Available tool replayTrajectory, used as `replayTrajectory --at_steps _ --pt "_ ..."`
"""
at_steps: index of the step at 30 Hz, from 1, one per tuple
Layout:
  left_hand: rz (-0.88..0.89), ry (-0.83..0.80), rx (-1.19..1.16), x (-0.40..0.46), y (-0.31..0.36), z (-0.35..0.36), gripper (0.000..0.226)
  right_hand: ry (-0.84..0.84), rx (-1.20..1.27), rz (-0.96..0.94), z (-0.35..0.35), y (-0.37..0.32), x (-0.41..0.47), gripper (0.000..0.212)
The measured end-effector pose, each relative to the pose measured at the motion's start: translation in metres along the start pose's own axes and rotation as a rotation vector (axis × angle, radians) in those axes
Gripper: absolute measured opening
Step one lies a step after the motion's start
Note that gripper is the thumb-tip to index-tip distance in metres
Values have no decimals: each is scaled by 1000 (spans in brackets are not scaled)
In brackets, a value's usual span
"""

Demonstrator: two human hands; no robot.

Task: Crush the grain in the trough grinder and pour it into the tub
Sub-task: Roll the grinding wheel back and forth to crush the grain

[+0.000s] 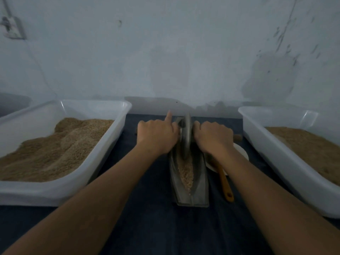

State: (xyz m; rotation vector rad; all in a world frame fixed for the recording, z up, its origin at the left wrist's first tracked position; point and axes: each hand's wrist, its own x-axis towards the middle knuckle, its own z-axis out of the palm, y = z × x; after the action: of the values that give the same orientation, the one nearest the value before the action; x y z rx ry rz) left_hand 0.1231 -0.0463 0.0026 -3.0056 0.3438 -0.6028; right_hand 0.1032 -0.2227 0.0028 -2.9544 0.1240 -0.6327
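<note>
Nearest, the narrow boat-shaped grey metal trough grinder [191, 183] lies lengthwise on the dark blue cloth-covered table [147, 218], pale coarse grain [186, 173] filling its groove; much of it looks whole, so crushing reads as mid-step. Just right of it: orange-handled spoon [225, 183] resting on a white round plate [241, 151]. Further up the groove, the grey metal disc wheel [185, 137] stands on edge in the grain. Left hand [158, 135] curled round the axle handle on its side, index finger lifted and pointing away; right hand [214, 135] closed in a fist round the opposite handle, whose wooden end shows past the knuckles. Judgement: keep equal downward load on both handles so the wheel stays upright, roll the full length toward the near tip, avoid spilling over the rims. Flanking, the left white plastic tub [64, 192] and right white plastic tub [276, 150] each hold brown grain; which one receives the pour cannot be told
</note>
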Motion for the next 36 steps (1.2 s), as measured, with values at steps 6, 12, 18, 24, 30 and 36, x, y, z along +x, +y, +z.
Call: replayTrajectory --at_steps 6,12,18,24,30,36 --pt "150 174 -192 -90 -10 -13 65 146 103 -211 -27 6 -80 58" --pt "111 174 -145 -77 -4 -14 67 54 78 -158 -25 6 -76 61" --pt "-11 -52 -117 10 -2 -1 59 -38 20 22 0 0 4 48" --pt "32 30 -100 -7 -3 6 58 67 -9 -91 -3 2 -14 48" --pt "139 220 -256 -92 -11 -9 66 101 -11 -206 -30 3 -81 63" --pt "114 216 -232 -93 -8 -9 65 68 1 -189 -33 -1 -83 64"
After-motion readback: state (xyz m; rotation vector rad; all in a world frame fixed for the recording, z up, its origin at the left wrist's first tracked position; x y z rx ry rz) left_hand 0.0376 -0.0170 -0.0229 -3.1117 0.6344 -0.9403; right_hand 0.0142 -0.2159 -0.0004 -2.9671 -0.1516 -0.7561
